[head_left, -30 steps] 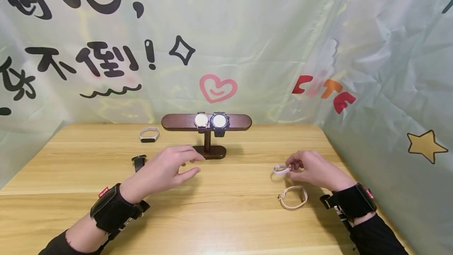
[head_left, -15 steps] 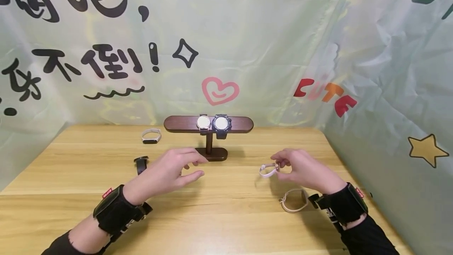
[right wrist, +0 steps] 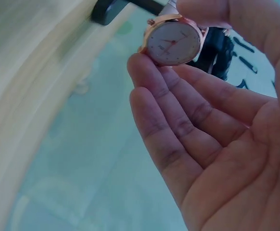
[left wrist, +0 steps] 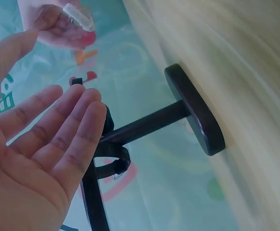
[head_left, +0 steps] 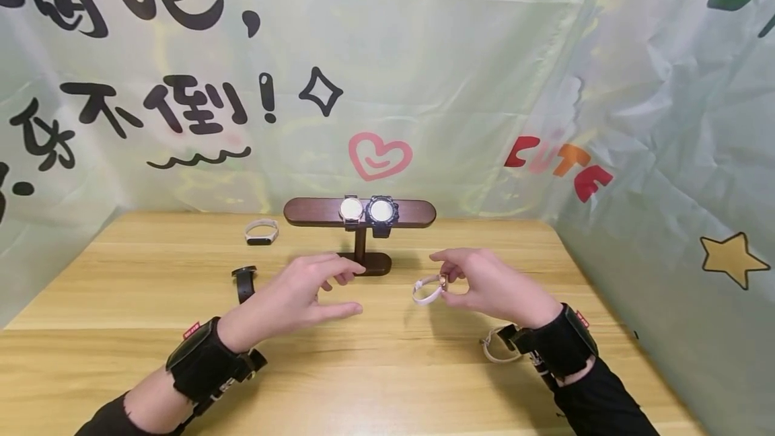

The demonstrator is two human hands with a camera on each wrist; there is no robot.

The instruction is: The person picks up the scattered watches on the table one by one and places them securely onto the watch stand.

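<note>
In the head view my right hand [head_left: 484,284] pinches a wristwatch [head_left: 428,290] with a white strap, held over the table right of the display stand. Its round white dial and rose-gold case [right wrist: 173,42] show between thumb and fingertips in the right wrist view. My left hand [head_left: 309,291] holds nothing; its fingers reach out relaxed in front of the stand's base [head_left: 377,263], palm seen in the left wrist view. On the dark wooden watch stand [head_left: 309,212] sit two watches side by side: a rose-gold one [head_left: 351,209] and a chunky black one [head_left: 381,210].
A pale fitness band [head_left: 262,231] lies back left on the wooden table [head_left: 363,382]. A black watch [head_left: 245,282] lies beside my left forearm. Another pale-strapped watch [head_left: 498,348] is partly hidden under my right wrist. A printed cloth [head_left: 454,86] hangs behind.
My right hand has carried the white-strapped watch leftward, toward the stand. The left hand has stayed nearly in place, its thumb a little straighter. The head view has shifted slightly.
</note>
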